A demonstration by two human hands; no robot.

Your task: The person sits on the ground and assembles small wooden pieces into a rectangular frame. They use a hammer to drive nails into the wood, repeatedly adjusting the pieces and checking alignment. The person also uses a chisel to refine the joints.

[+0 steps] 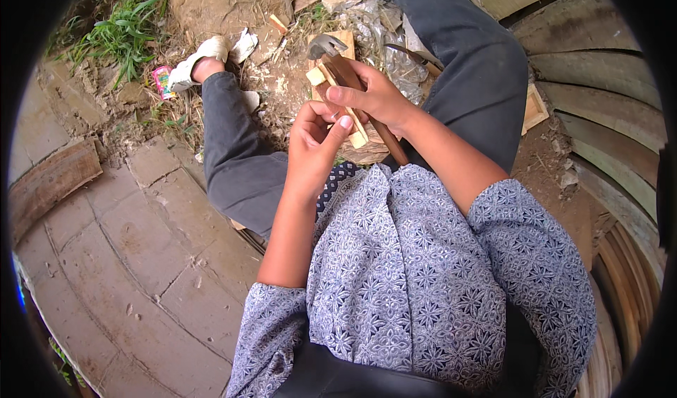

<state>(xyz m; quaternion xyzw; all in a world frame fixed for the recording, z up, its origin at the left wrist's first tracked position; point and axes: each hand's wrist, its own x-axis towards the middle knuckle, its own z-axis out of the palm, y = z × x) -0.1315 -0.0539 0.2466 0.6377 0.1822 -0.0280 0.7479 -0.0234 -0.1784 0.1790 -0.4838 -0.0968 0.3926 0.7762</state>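
Note:
In front of my lap, my left hand (pixel 317 131) is closed, thumb and fingers pinching the lower part of a narrow pale wooden strip (pixel 359 138). My right hand (pixel 377 100) is closed as well, its thumb lying on the strip higher up. That same hand has its fingers around a claw hammer (pixel 326 45), whose metal head points away from me. The brown handle slants down toward my shirt, beside the strip. Part of the fingers of both hands is hidden behind the wood and the handle.
Behind the hammer head lies a wooden board (pixel 343 38) among chips and clear plastic (pixel 386 17). A tool with a curved dark blade (pixel 405 50) rests by my right leg. Paving slabs (pixel 134 257) spread at left; wooden slats (pixel 592 66) curve along the right. Grass (pixel 127 31) grows far left.

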